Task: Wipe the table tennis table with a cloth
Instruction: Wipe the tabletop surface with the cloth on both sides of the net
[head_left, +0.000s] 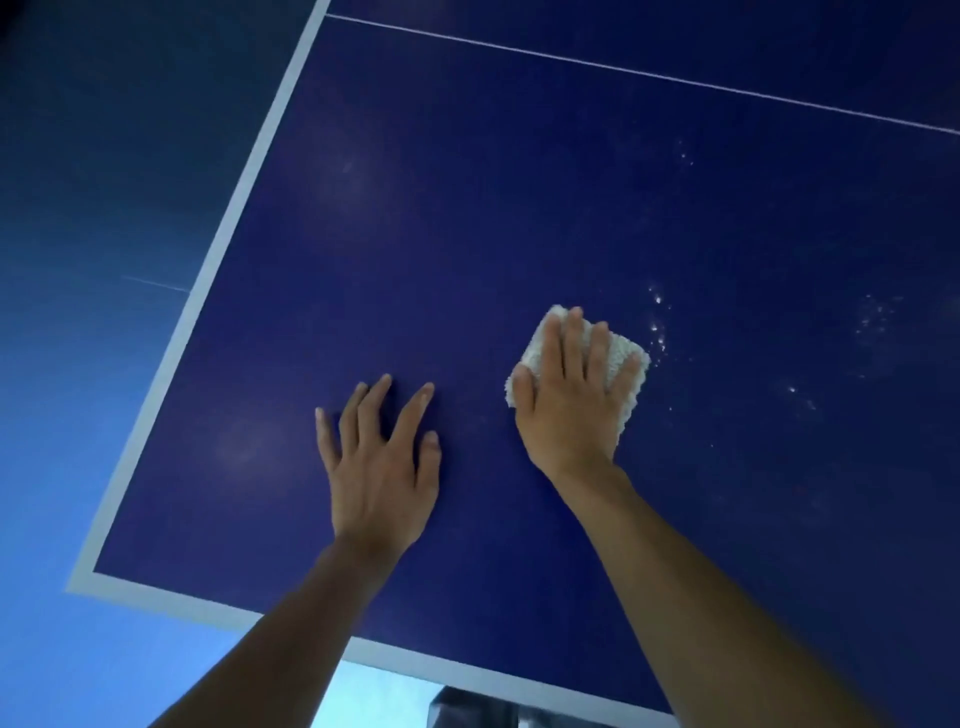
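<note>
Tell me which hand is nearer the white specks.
Right. The right hand, pressing the cloth, sits just beside the specks; the left hand lies flat farther away.

The right hand (569, 395) presses a white cloth (621, 364) flat on the blue table (467, 208); the left hand (382, 467) rests beside it.

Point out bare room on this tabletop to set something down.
Bare: table stretch beyond the left hand and right hand, bounded by white side line and thin line. Also between left hand and side line. Tight: gap between the hands. Right hand presses the cloth; white specks lie right of it.
</note>
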